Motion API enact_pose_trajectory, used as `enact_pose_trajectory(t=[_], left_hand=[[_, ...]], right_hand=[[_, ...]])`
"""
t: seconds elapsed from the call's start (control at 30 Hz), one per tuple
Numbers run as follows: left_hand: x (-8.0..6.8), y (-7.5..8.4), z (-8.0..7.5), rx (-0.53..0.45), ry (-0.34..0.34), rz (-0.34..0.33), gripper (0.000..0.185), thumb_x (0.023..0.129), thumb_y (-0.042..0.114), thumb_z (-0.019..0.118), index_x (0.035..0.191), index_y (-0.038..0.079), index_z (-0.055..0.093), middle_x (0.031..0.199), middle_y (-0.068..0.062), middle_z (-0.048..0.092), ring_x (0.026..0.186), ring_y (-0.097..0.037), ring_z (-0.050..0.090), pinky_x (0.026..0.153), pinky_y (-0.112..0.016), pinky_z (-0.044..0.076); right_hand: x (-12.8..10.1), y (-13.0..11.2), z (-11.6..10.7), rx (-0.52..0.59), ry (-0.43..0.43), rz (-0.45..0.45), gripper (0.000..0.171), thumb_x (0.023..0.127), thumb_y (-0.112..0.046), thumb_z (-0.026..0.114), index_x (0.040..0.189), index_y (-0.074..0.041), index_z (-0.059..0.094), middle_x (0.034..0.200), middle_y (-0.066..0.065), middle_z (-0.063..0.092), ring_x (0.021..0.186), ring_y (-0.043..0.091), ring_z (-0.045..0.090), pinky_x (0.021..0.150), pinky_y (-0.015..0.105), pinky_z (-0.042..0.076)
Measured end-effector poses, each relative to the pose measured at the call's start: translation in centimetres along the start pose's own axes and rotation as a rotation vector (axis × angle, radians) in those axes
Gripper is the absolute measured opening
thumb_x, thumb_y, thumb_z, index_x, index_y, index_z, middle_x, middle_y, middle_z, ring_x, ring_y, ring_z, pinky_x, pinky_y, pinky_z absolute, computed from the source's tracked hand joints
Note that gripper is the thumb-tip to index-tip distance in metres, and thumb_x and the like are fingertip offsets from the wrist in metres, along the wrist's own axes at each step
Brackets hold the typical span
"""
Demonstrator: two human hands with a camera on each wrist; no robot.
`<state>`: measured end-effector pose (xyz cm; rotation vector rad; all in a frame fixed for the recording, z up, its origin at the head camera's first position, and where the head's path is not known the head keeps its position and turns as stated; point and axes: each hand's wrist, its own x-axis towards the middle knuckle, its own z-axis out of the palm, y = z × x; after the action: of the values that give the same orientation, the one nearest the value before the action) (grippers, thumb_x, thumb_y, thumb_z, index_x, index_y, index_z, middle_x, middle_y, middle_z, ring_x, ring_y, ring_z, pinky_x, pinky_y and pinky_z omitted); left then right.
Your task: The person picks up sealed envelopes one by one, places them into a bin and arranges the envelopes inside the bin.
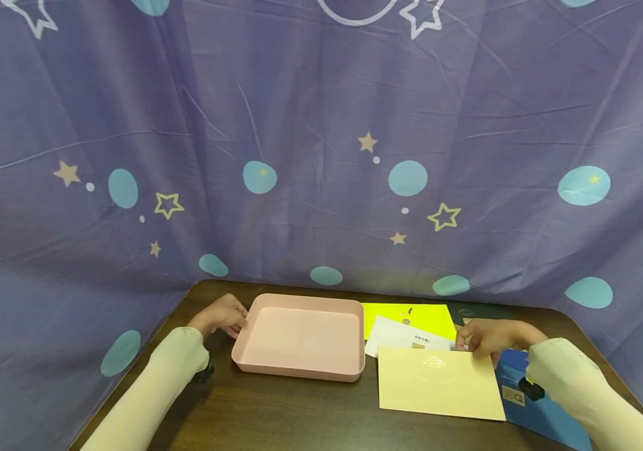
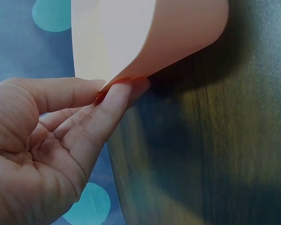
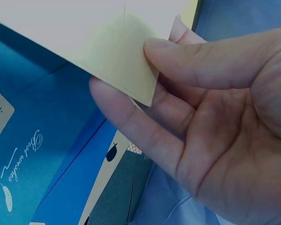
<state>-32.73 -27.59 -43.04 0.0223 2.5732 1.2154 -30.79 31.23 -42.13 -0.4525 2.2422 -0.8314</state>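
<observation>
My left hand [image 1: 222, 315] pinches the left wall of a pink rectangular tray [image 1: 304, 338]. In the left wrist view the thumb lies on one side of the tray's thin rim [image 2: 131, 63] and the fingers on the other. My right hand [image 1: 496, 336] holds a pale yellow envelope [image 1: 440, 385] by its upper right corner. The right wrist view has the thumb on the face of this envelope [image 3: 117, 65], with fingers behind it. The envelope overlaps a white envelope [image 1: 392, 335] and a blue envelope [image 1: 547, 413] in the head view.
A bright yellow envelope [image 1: 378, 318] lies behind the white one, beside the tray's right wall. Farther right at the back is a dark green envelope [image 1: 493, 311]. The brown wooden table [image 1: 276, 413] has rounded back corners, and a purple patterned curtain [image 1: 321, 238] hangs behind it.
</observation>
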Motion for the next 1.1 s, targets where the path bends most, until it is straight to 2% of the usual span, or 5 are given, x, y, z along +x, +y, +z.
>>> enact_pose_trajectory(t=[0.23,0.5,0.83,1.1], left_hand=[[0.6,-0.2,-0.3,-0.021,-0.056,0.034,0.028,0.078,-0.010,0.062,0.104,-0.021,0.064,0.075,-0.018,0.072,0.061,-0.020,0.071,0.058,-0.033,0.066],[0.0,0.7,0.4,0.006,0.013,-0.028,0.033,0.076,-0.012,0.059,0.107,-0.020,0.065,0.077,-0.022,0.072,0.060,-0.019,0.069,0.056,-0.031,0.065],[0.0,0.6,0.6,0.027,0.023,-0.024,0.031,0.075,-0.012,0.057,0.104,-0.020,0.066,0.074,-0.020,0.071,0.057,-0.017,0.066,0.055,-0.031,0.065],[-0.4,1.0,0.8,0.043,0.047,-0.015,0.023,0.072,-0.012,0.056,0.091,-0.017,0.068,0.064,-0.010,0.062,0.054,-0.015,0.062,0.051,-0.030,0.064]], right_hand=[[-0.2,0.0,-0.1,-0.014,0.016,-0.049,0.027,0.085,0.012,0.062,0.103,-0.007,0.067,0.089,0.007,0.063,0.077,0.021,0.060,0.057,0.027,0.059],[-0.7,-0.7,-0.6,-0.007,0.015,-0.088,0.029,0.085,0.012,0.060,0.105,-0.007,0.068,0.089,0.007,0.064,0.078,0.020,0.061,0.055,0.024,0.056],[-1.1,-0.5,-1.5,0.062,0.014,-0.150,0.026,0.086,0.012,0.059,0.106,-0.002,0.068,0.086,0.010,0.066,0.071,0.019,0.064,0.054,0.024,0.056],[-1.1,-0.7,-2.3,0.093,0.050,-0.134,0.020,0.091,0.006,0.061,0.107,-0.002,0.068,0.086,0.008,0.066,0.072,0.020,0.065,0.059,0.030,0.061]])
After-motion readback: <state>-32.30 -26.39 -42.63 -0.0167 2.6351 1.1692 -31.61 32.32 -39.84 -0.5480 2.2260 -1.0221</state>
